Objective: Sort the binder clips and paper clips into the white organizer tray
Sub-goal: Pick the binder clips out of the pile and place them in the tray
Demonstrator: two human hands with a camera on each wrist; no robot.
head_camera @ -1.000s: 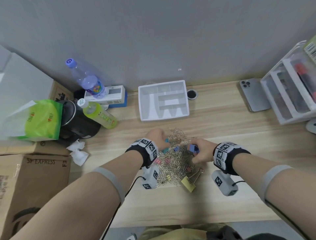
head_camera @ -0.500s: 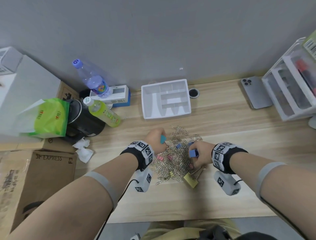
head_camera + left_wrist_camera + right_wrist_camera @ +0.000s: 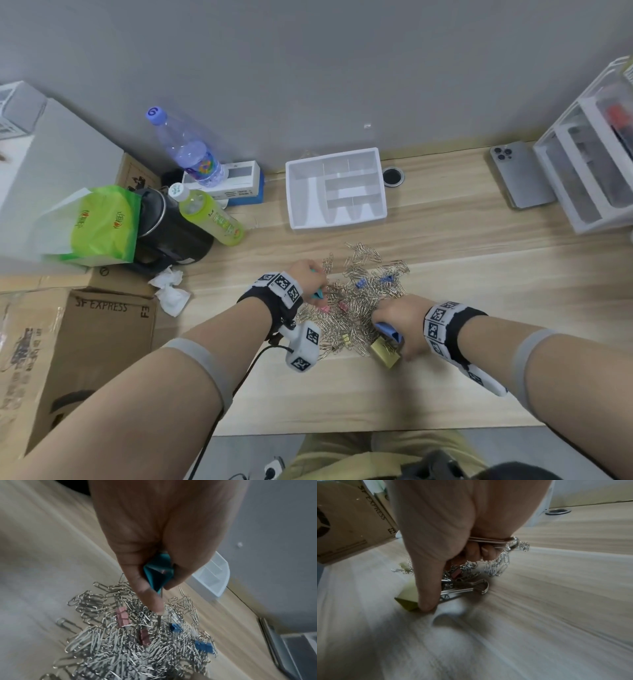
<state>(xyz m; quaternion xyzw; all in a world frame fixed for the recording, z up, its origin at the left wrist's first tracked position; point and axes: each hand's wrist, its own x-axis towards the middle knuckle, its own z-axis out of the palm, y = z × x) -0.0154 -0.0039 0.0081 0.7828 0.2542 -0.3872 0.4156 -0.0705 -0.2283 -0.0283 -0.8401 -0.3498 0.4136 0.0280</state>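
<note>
A heap of silver paper clips (image 3: 363, 301) mixed with small pink and blue binder clips (image 3: 122, 616) lies mid-table. The white organizer tray (image 3: 335, 192) stands behind it, its compartments bare. My left hand (image 3: 313, 284) is at the heap's left edge and pinches a teal binder clip (image 3: 157, 574), forefinger reaching down into the paper clips. My right hand (image 3: 390, 329) is at the heap's near right corner, fingers curled round a blue binder clip (image 3: 387, 330). Its thumb presses on a large yellow binder clip (image 3: 406, 599) lying on the table.
To the left stand a black kettle (image 3: 171, 233), a green bottle (image 3: 212, 219), a clear water bottle (image 3: 188, 150), crumpled tissues (image 3: 171, 291) and a cardboard box (image 3: 68, 359). A phone (image 3: 520, 174) and a white drawer unit (image 3: 589, 154) are at the right.
My right hand has moved toward me with the blue clip, down onto the yellow binder clip. My left hand, still holding the teal clip, has dipped into the heap.
</note>
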